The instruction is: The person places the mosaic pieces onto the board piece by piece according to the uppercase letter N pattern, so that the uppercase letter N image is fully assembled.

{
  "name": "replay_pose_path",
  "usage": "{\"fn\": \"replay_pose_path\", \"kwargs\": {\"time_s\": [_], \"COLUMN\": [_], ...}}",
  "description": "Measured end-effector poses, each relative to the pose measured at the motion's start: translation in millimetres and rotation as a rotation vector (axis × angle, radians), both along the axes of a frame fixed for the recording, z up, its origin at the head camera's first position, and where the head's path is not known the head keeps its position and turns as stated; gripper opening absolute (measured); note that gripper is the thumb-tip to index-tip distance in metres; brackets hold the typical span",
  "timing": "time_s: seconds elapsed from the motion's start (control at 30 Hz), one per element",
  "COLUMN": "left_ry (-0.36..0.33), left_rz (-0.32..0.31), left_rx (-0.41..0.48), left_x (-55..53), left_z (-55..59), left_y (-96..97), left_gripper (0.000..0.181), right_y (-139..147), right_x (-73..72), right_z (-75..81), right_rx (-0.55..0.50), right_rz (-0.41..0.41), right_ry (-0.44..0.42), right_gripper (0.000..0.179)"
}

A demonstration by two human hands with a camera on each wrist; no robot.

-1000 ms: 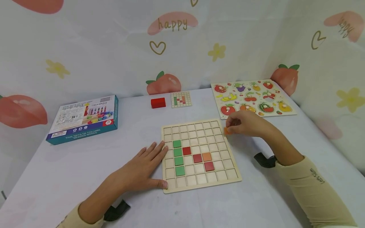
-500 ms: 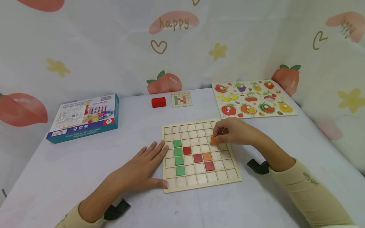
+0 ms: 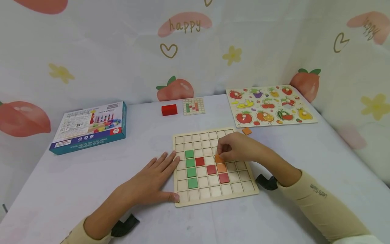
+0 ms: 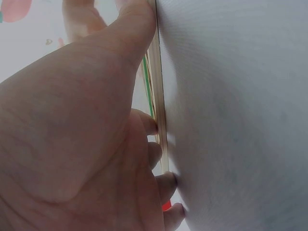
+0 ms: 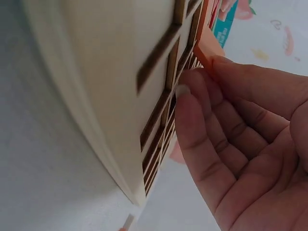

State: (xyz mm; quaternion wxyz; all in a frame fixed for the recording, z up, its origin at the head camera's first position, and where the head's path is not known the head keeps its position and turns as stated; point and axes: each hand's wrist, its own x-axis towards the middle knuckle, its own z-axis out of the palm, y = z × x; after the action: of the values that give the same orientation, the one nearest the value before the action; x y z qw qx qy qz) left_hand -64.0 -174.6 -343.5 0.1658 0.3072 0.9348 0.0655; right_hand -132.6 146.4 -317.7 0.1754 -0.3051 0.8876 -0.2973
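Observation:
In the head view, a square wooden grid board point(image 3: 215, 191) carries several green tiles point(image 3: 191, 172) in a column. Red tiles point(image 3: 223, 178) step diagonally across it, beside a seated orange tile point(image 3: 221, 168). My right hand point(image 3: 239, 147) pinches another orange tile point(image 3: 218, 159) directly behind the seated one; the right wrist view shows this tile point(image 5: 210, 45) tilted between thumb and finger. Whether it lies fully in its cell is hidden. My left hand point(image 3: 152, 183) rests along the board's left edge, fingers straight and thumb at the near corner.
A loose orange tile point(image 3: 246, 131) lies just behind the board's right corner. Further back are a red block point(image 3: 169, 109), a small pattern card point(image 3: 194, 106) and a fruit puzzle board point(image 3: 271, 105). A boxed toy point(image 3: 89, 127) lies at left.
My right hand has carried the orange tile leftward and nearer, from beyond the board's right edge onto the grid. The loose orange tile behind has come into view. My left hand stays put.

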Motion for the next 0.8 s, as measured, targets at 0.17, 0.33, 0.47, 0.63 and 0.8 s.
{"fn": "replay_pose_path", "kwargs": {"time_s": [0.17,0.33,0.47,0.63,0.8], "left_ry": [0.004,0.007,0.008,0.0,-0.001], "left_rz": [-0.004,-0.006,-0.005,0.002,0.0], "left_rx": [0.002,0.0,0.0,0.011,0.013], "left_x": [0.2,0.0,-0.1,0.7,1.3], "left_z": [-0.4,-0.2,0.3,0.9,2.1], "left_y": [-0.2,-0.3,-0.2,-0.3,-0.7], "left_gripper": [0.118,0.118,0.118,0.118,0.117], "right_y": [-1.8,-0.4,5.6,22.3,46.4], "right_x": [1.9,2.6,2.7,-5.6,-20.7], "right_z": [-0.4,-0.9,0.6,3.4,4.4], "right_rx": [0.012,0.056,0.083,0.109,0.152], "right_rz": [-0.001,0.002,-0.027,-0.146,-0.276], "right_ry": [0.038,0.072,0.073,0.098,0.139], "right_gripper": [0.014,0.007,0.011,0.015,0.019]}}
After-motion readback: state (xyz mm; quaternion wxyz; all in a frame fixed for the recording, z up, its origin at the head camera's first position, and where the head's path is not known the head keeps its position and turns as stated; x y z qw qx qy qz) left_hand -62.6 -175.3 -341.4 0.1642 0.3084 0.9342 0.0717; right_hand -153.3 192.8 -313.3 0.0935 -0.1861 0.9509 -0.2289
